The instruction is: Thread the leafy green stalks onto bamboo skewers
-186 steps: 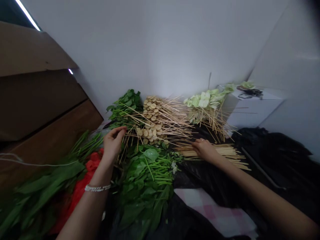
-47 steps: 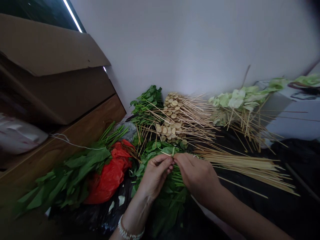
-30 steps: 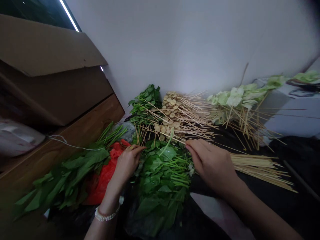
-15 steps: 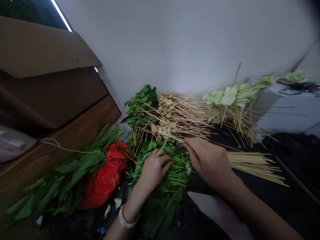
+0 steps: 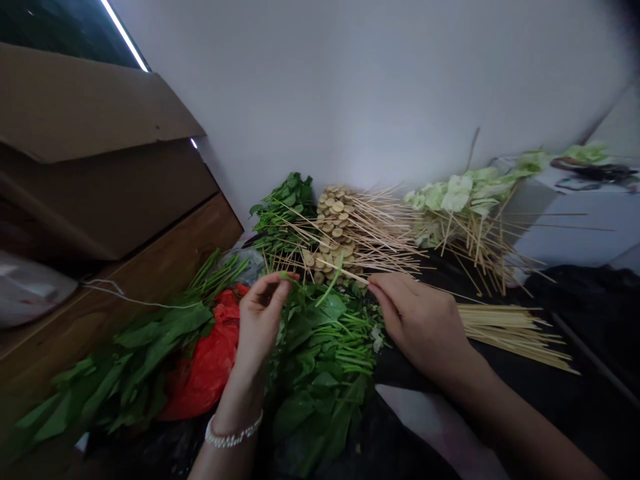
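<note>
My right hand (image 5: 423, 320) is closed around the end of a thin wooden skewer (image 5: 356, 277) that points left. A pale green stem (image 5: 331, 283) crosses the skewer, apparently threaded on it. My left hand (image 5: 260, 313), with a white beaded bracelet at the wrist, is raised to the left of the skewer tip. Its thumb and forefinger pinch a leafy green (image 5: 284, 274), mostly hidden by the fingers. Below and between both hands lies a pile of leafy greens (image 5: 325, 380), with cut stems towards the right.
Skewered round slices (image 5: 335, 207) lie by the wall, beside skewered greens (image 5: 290, 193) and skewered pale cabbage-like leaves (image 5: 457, 193). Bare skewers (image 5: 515, 333) lie at right. At left are a red plastic bag (image 5: 207, 367), more large leaves (image 5: 125, 373) and a cardboard box (image 5: 100, 193).
My left hand has moved up and left, away from the stem on the skewer, and now pinches a leafy green. My right hand still holds the skewer in nearly the same place.
</note>
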Demonstrator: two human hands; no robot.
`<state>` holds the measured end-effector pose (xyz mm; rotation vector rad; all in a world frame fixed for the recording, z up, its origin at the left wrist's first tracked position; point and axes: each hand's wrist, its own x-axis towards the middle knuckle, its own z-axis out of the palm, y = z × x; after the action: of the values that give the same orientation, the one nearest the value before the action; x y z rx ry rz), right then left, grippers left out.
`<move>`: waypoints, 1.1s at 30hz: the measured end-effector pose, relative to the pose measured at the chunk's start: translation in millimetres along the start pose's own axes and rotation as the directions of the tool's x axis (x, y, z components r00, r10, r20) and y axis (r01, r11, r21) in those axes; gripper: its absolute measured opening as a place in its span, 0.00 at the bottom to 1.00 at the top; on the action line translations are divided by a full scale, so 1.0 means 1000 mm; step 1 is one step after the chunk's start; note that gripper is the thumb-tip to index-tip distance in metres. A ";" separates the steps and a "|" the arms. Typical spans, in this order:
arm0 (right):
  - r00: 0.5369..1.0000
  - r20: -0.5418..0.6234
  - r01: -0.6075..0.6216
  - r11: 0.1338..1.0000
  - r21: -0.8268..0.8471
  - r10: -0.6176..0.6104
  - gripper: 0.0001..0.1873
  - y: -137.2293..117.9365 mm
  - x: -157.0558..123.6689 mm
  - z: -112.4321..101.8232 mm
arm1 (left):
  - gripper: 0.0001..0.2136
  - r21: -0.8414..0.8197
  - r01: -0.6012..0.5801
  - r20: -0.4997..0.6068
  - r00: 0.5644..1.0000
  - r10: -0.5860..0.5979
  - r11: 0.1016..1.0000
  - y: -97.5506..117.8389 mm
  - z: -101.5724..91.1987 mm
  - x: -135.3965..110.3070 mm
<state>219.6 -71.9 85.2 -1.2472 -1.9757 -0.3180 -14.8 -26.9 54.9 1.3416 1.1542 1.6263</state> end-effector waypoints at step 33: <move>0.975 0.220 0.002 0.989 0.149 -0.035 0.15 -0.015 -0.009 0.017 | 0.15 -0.381 0.275 0.018 0.957 -0.291 0.883 -0.005 0.014 -0.017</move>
<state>201.1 -75.6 69.5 -1.2124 -2.1573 -0.0393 2.2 -38.4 45.3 0.8518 0.9427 1.5647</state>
